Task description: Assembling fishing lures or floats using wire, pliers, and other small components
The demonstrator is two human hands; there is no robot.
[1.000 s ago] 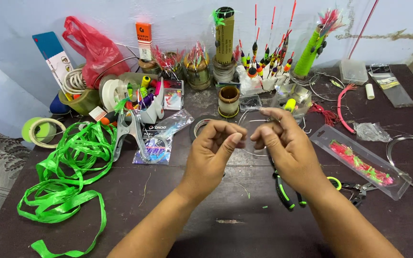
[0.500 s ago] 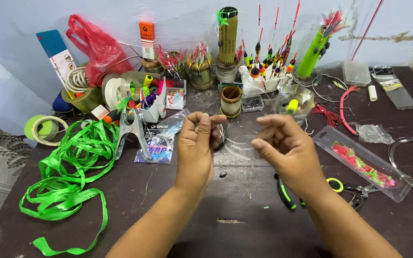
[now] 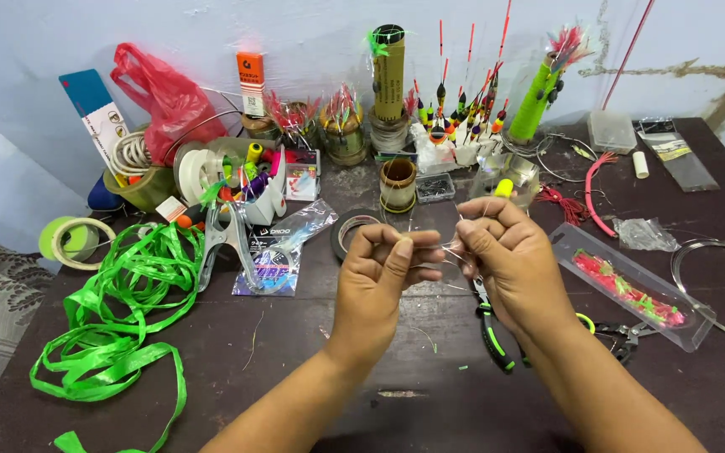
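Observation:
My left hand (image 3: pixel 379 273) and my right hand (image 3: pixel 509 260) are held close together above the dark table (image 3: pixel 430 403), fingertips nearly touching. Both pinch a thin, nearly clear line (image 3: pixel 440 250) that runs between them. Under my right hand lie pliers with black and green handles (image 3: pixel 493 337). A roll of dark tape (image 3: pixel 351 235) sits just beyond my left hand.
A heap of green ribbon (image 3: pixel 119 310) lies at the left, with a tape roll (image 3: pixel 73 242) near it. A clear box of red lures (image 3: pixel 631 289) sits at the right. Fishing floats (image 3: pixel 463 109), spools, a red bag (image 3: pixel 165 96) and a metal tool (image 3: pixel 224 243) crowd the back.
My hands have drawn closer together and moved slightly right. The left hand turned from a raised fist to a flatter pinch meeting the right fingertips.

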